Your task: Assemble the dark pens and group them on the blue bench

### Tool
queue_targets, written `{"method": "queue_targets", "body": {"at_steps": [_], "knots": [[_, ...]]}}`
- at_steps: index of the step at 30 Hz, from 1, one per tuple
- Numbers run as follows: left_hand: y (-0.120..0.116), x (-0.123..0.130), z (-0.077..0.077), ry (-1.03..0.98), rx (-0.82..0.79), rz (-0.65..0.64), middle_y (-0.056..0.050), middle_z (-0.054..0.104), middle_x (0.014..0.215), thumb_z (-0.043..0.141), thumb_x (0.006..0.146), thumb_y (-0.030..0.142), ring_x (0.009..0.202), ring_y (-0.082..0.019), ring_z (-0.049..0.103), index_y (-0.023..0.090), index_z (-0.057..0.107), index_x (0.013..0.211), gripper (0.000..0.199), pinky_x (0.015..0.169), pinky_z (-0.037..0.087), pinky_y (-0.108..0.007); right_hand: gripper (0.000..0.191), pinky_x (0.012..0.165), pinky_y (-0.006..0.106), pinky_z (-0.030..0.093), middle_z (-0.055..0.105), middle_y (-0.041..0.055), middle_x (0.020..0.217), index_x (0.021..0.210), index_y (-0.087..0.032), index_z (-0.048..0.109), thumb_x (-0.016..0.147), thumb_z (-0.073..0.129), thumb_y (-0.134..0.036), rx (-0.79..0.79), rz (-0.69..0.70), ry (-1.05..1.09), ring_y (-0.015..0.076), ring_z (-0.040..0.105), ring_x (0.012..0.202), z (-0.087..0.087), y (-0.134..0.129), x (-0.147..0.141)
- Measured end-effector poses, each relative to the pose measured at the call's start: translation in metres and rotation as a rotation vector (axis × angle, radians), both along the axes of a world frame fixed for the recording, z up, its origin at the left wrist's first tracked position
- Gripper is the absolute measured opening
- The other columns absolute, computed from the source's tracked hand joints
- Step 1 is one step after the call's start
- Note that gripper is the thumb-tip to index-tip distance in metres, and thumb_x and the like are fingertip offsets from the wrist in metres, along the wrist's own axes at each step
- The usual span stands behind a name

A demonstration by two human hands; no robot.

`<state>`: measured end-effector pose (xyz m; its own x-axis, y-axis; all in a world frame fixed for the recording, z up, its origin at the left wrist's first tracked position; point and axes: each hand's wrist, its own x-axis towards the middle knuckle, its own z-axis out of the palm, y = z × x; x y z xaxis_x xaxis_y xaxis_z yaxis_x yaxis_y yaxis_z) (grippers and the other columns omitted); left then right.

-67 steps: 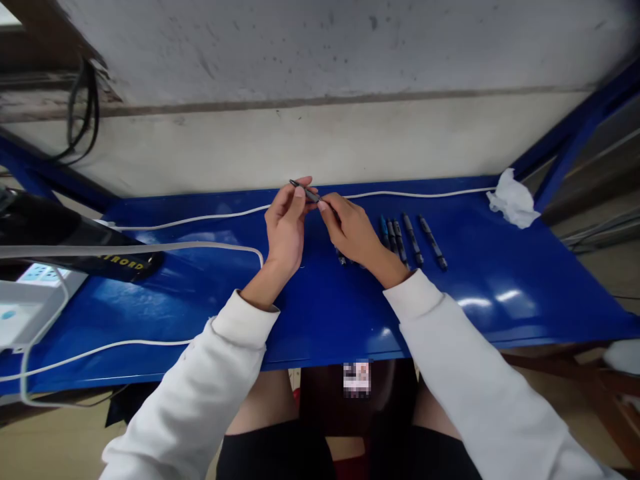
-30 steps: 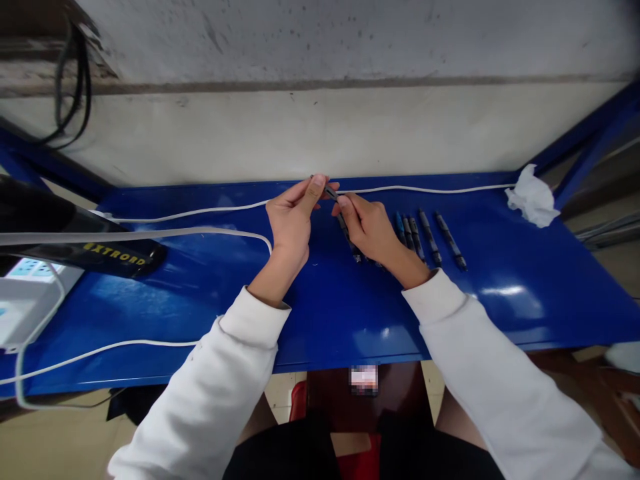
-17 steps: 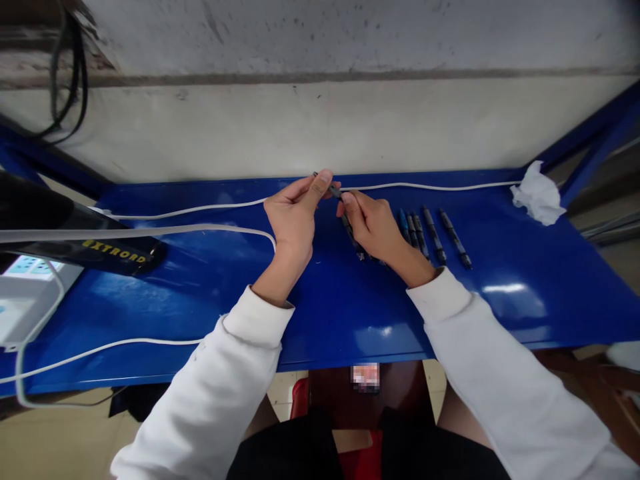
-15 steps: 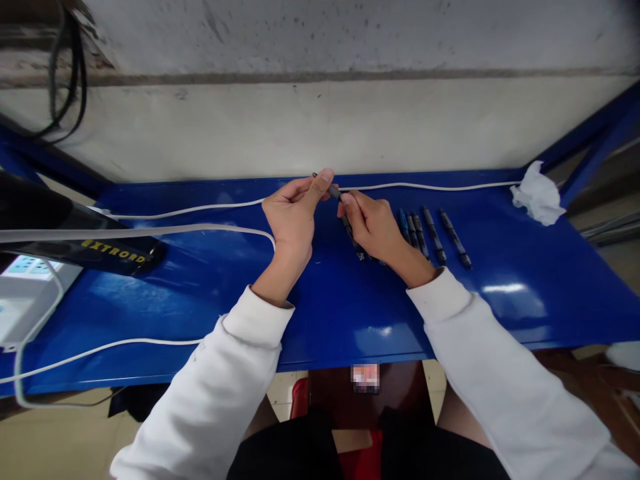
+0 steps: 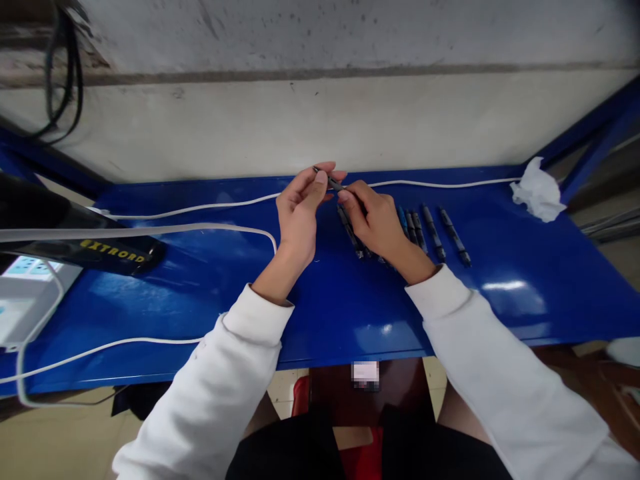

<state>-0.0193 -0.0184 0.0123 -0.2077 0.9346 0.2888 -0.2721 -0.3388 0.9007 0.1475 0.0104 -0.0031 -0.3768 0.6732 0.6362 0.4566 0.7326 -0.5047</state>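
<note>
1. On the far left of the held pen (image 5: 334,183), the white power strip (image 5: 30,297) is resting on the blue counter (image 5: 320,313).
2. The black cylinder (image 5: 50,210), bearing yellow lettering, is extending in from the view's edge, well left of the held pen.
3. The white cable (image 5: 215,205) is running along the counter and passing behind the held pen.
4. The left hand (image 5: 300,213) is pinching the left part of the held pen between thumb and fingers.
5. The held pen is spanning both hands and slanting downward to the right in the view.
6. The right hand (image 5: 375,217) is pinching the held pen's right end between thumb and fingers; the remaining fingers are curling inward.
7. A dark pen (image 5: 350,233) is lying just below the held pen, partly covered by the right hand.
8. The blue pen (image 5: 402,218) and several dark pens (image 5: 433,233) are lying side by side to the right of the held pen.
9. The crumpled tissue (image 5: 537,192) is resting at the far right of the held pen.
</note>
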Motion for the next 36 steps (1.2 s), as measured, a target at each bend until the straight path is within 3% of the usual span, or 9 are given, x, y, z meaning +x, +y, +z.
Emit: {"method": "queue_targets", "body": {"at_steps": [6,13,21,28,32,36], "knots": [[0.0029,-0.0036,-0.0033,0.046,-0.003,0.091,-0.006,0.089,0.108,0.091,0.099,0.058,0.104,-0.025,0.083,0.028,0.086,0.100,0.030,0.089,0.066,-0.037,0.052,0.068,0.032,0.041,0.073,0.0039,0.085,0.112,-0.023,0.069,0.125,0.037,-0.063,-0.017,0.017,-0.001,0.0185,0.065,0.068,0.0007,-0.0014,-0.0002],[0.0067,-0.0038,-0.0049,0.033,-0.009,0.121,-0.002,0.080,0.087,0.094,0.096,0.056,0.087,-0.017,0.077,0.024,0.074,0.082,0.041,0.086,0.065,-0.033,0.054,0.073,0.031,0.049,0.076,0.0052,0.086,0.111,-0.021,0.070,0.126,0.036,-0.061,-0.059,0.065,0.040,0.0185,0.071,0.071,0.0032,-0.0041,-0.0009],[0.0055,-0.0012,-0.0045,0.005,0.011,0.124,-0.002,0.077,0.084,0.096,0.095,0.055,0.084,-0.018,0.075,0.025,0.073,0.080,0.040,0.081,0.064,-0.033,0.051,0.077,0.033,0.053,0.081,0.0088,0.092,0.112,-0.023,0.070,0.126,0.036,-0.058,-0.064,0.062,0.030,0.0220,0.077,0.078,0.0034,-0.0047,-0.0008],[0.0029,0.0017,-0.0004,-0.040,0.011,0.117,-0.001,0.074,0.082,0.096,0.096,0.052,0.077,-0.015,0.070,0.024,0.072,0.079,0.041,0.079,0.062,-0.031,0.055,0.073,0.033,0.051,0.080,0.0080,0.088,0.110,-0.023,0.069,0.126,0.034,-0.061,-0.053,0.042,0.014,0.0209,0.074,0.072,0.0047,-0.0057,-0.0014],[0.0006,0.0000,0.0026,-0.067,-0.024,0.054,-0.005,0.083,0.100,0.087,0.103,0.055,0.094,-0.020,0.080,0.024,0.073,0.084,0.039,0.088,0.066,-0.035,0.053,0.067,0.033,0.045,0.077,0.0057,0.084,0.112,-0.024,0.069,0.126,0.033,-0.061,-0.020,0.026,-0.021,0.0207,0.070,0.066,0.0032,-0.0039,-0.0003],[-0.0010,-0.0026,0.0036,-0.018,-0.010,-0.032,-0.008,0.088,0.125,0.080,0.106,0.059,0.122,-0.030,0.083,0.029,0.082,0.110,0.031,0.099,0.068,-0.042,0.052,0.068,0.033,0.044,0.077,0.0055,0.087,0.115,-0.024,0.067,0.126,0.032,-0.060,-0.011,0.001,-0.027,0.0214,0.071,0.068,0.0012,-0.0014,0.0013]]}}
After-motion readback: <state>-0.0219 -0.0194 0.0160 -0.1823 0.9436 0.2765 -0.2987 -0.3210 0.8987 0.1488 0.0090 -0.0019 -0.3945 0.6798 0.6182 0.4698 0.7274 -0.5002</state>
